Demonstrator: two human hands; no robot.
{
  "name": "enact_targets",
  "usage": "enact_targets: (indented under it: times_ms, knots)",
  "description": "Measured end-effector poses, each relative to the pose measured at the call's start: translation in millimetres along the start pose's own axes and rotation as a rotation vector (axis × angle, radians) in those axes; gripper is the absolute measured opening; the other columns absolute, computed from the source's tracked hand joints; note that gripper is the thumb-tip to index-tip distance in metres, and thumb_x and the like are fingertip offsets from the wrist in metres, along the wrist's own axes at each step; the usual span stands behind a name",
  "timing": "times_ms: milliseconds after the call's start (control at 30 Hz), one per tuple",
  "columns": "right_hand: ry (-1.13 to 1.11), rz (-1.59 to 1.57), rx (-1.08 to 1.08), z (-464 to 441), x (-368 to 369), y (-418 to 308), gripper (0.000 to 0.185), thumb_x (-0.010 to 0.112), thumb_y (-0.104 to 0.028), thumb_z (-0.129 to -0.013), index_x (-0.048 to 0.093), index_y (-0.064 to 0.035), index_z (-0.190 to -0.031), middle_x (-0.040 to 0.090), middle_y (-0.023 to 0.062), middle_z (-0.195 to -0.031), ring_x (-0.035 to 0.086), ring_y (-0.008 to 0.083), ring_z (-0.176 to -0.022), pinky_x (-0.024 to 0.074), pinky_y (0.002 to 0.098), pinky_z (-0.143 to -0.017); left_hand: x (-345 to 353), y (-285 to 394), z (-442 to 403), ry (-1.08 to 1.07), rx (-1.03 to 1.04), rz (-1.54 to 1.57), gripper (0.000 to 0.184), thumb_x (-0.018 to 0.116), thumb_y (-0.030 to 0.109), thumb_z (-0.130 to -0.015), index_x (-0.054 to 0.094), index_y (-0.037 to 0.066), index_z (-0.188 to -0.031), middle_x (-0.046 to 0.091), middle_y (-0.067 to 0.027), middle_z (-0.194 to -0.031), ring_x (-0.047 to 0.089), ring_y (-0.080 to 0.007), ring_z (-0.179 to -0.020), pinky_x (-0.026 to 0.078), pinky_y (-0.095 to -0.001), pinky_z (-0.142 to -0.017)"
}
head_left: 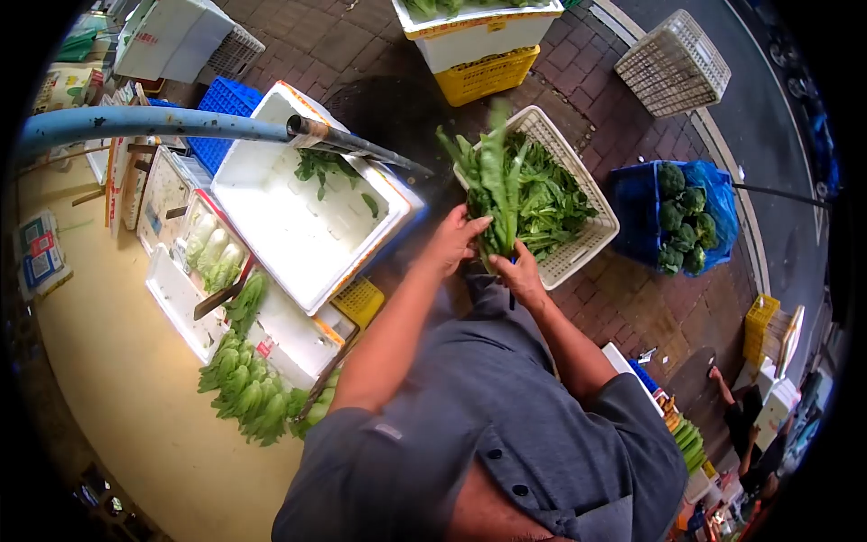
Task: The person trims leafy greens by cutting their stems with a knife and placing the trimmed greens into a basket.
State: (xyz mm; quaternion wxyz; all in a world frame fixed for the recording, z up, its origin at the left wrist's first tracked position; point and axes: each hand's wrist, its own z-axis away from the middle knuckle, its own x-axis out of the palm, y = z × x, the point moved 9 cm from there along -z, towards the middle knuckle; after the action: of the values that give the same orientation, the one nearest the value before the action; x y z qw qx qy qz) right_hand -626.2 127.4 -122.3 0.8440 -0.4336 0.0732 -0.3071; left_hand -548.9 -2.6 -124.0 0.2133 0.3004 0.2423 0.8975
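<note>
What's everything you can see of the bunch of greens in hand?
The bunch of greens has long, narrow green leaves, tips pointing away from the person, some blurred. The left hand and right hand grip its near end. In view it overlaps the left edge of a pale basket of loose greens; contact is unclear.

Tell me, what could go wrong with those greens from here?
Some might slip loose, since the left hand and right hand grip the bunch of greens toward one end. Its free tips might brush the pipe, which looks close in this view, though depth is hard to judge. The basket holds many leaves, so some might spill over its rim.
</note>
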Motion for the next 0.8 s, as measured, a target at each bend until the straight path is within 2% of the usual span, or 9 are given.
enact_targets:
  times_ms: [33, 200, 333, 367, 433, 533, 667, 700, 800]
  knots:
    - [0.003, -0.152, 0.023, -2, -3, 5, 0.037, 0.073, -0.023, -0.087, 0.058, -0.0042, -0.114, 0.062, 0.0014, -0.075, 0.050, 0.0083, -0.048, 0.0465, 0.0253, -0.048, -2, 6, 5, 0.021, -0.021, -0.012, 0.076, 0.074, 0.030, -0.089, 0.032, 0.009, -0.149, 0.057, -0.0124, -0.129, 0.061, -0.0220, -0.104, 0.054, -0.0359, -0.077]
    - [-0.153, -0.484, 0.207, 1, -7, 12, 0.035, 0.069, -0.028, -0.088, 0.059, -0.0034, -0.111, 0.064, 0.0063, -0.078, 0.045, 0.0096, -0.044, 0.0508, 0.0286, -0.049, -42, 2, 7, 0.266, -0.049, -0.094, 0.074, 0.071, 0.039, -0.090, 0.037, 0.009, -0.148, 0.056, -0.0148, -0.129, 0.060, -0.0259, -0.102, 0.053, -0.0373, -0.076]
    - [-0.302, -0.617, 0.218, 7, 0, 13, 0.035, 0.069, -0.028, -0.087, 0.059, -0.0035, -0.110, 0.065, 0.0085, -0.082, 0.045, 0.0097, -0.043, 0.0526, 0.0288, -0.050, 14, -28, 5, -0.236, -0.182, 0.358, 0.070, 0.068, 0.050, -0.090, 0.046, 0.007, -0.141, 0.057, -0.0146, -0.133, 0.059, -0.0314, -0.114, 0.049, -0.0497, -0.094]
    - [-0.329, -0.646, 0.220, 9, 2, 20, 0.040, 0.069, -0.030, -0.087, 0.059, -0.0012, -0.113, 0.066, 0.0146, -0.089, 0.045, 0.0095, -0.043, 0.0520, 0.0287, -0.051, 26, -31, 5, -0.312, -0.181, 0.490, 0.062, 0.064, 0.050, -0.093, 0.052, 0.007, -0.136, 0.062, -0.0125, -0.130, 0.060, -0.0313, -0.117, 0.049, -0.0506, -0.097]
    - [-0.390, -0.695, 0.219, 10, 5, 27, 0.050, 0.069, -0.033, -0.087, 0.059, 0.0035, -0.120, 0.068, 0.0269, -0.103, 0.046, 0.0090, -0.042, 0.0510, 0.0284, -0.053, 30, -45, -7, -0.357, -0.150, 0.581, 0.058, 0.062, 0.048, -0.094, 0.055, 0.006, -0.134, 0.064, -0.0129, -0.125, 0.062, -0.0318, -0.113, 0.050, -0.0495, -0.097]
    - [-0.514, -0.864, 0.269, 16, 17, 24, 0.051, 0.070, -0.033, -0.087, 0.059, 0.0030, -0.121, 0.068, 0.0303, -0.105, 0.047, 0.0091, -0.042, 0.0513, 0.0288, -0.053, 34, -43, -10, -0.419, -0.156, 0.677, 0.054, 0.062, 0.045, -0.095, 0.057, 0.004, -0.131, 0.066, -0.0144, -0.120, 0.065, -0.0323, -0.109, 0.051, -0.0489, -0.096]
    - [-0.366, -0.678, 0.287, 11, -7, 56, 0.049, 0.067, -0.039, -0.091, 0.059, -0.0001, -0.120, 0.069, 0.0228, -0.102, 0.048, 0.0095, -0.045, 0.0524, 0.0307, -0.053, 19, -50, -31, -0.284, -0.047, 0.573, 0.049, 0.063, 0.037, -0.096, 0.057, 0.001, -0.129, 0.067, -0.0168, -0.118, 0.067, -0.0329, -0.103, 0.053, -0.0496, -0.093]
    - [-0.341, -0.569, 0.295, 11, -11, 57, 0.048, 0.065, -0.042, -0.093, 0.059, -0.0025, -0.119, 0.070, 0.0149, -0.097, 0.046, 0.0099, -0.045, 0.0520, 0.0312, -0.052, 22, -33, -19, -0.216, -0.024, 0.660, 0.034, 0.069, 0.017, -0.093, 0.060, -0.003, -0.119, 0.069, -0.0139, -0.110, 0.068, -0.0265, -0.095, 0.057, -0.0434, -0.084]
    - [-0.190, -0.493, 0.327, 11, -31, 62, 0.044, 0.061, -0.042, -0.096, 0.059, -0.0047, -0.119, 0.071, 0.0104, -0.097, 0.043, 0.0101, -0.044, 0.0512, 0.0318, -0.052, 9, -21, -17, -0.098, 0.115, 0.407, 0.031, 0.069, 0.016, -0.093, 0.062, -0.003, -0.117, 0.069, -0.0115, -0.107, 0.068, -0.0231, -0.093, 0.057, -0.0410, -0.083]
